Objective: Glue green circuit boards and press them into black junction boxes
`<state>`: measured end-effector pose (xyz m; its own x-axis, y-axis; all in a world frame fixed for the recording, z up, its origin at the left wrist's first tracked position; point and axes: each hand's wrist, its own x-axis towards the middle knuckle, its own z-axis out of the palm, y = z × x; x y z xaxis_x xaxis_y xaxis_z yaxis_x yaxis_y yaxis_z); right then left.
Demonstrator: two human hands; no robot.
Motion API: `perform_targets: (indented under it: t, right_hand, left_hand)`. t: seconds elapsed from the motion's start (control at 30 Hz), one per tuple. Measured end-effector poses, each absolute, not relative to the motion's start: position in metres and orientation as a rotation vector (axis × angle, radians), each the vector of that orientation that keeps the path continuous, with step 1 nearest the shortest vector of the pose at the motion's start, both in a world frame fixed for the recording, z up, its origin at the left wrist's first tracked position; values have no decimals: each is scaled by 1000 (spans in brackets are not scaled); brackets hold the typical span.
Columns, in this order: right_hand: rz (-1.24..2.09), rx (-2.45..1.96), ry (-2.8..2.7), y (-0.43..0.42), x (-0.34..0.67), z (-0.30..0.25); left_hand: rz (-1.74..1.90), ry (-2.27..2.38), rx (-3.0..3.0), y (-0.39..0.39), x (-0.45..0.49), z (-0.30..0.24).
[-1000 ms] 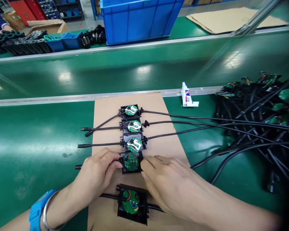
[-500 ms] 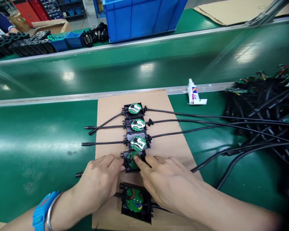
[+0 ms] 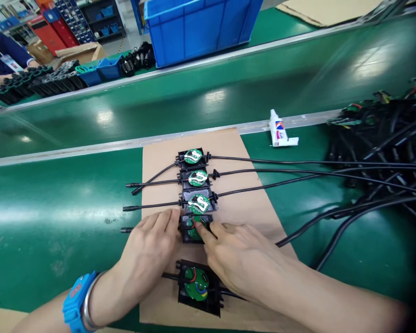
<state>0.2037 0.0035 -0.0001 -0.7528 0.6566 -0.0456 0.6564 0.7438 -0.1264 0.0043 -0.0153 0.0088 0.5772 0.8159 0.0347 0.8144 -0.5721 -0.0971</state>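
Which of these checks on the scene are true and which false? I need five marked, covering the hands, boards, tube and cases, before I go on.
1. One of the right hand's fingers reaches over the fourth board from the far end. True.
2. The tube lies on the cardboard. False: it lies to the right of it.
3. The three farthest boards carry white streaks. True.
4. The blue band is on the right wrist. False: left wrist.
5. The nearest case touches the next one. False: cardboard shows between them.
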Motion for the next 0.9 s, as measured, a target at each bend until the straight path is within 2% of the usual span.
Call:
perform_targets:
  t: [0.1, 0.3, 0.43, 0.57, 0.67, 0.9]
  right_hand:
    - [238, -1105, -2904, 3, 203, 0]
    - [439, -1157, -2833, 4, 204, 0]
    - [682, -1207, -2791, 8, 213, 9]
    - [906, -1245, -2795, 12, 227, 24]
    - [907, -1332, -2767, 12, 230, 30]
    - [609, -1202, -2800, 9, 224, 13]
  left_hand:
    - [-134, -1270, -2701, -33, 1, 0]
    - [97, -1238, -2622, -49, 17, -14]
    - [117, -1324, -2698, -41, 16, -8]
    - [-137, -1430, -2815, -31, 7, 7]
    - [-365, -1378, -2905, -26, 8, 9]
    - [-317, -1250, -3130, -12, 10, -9]
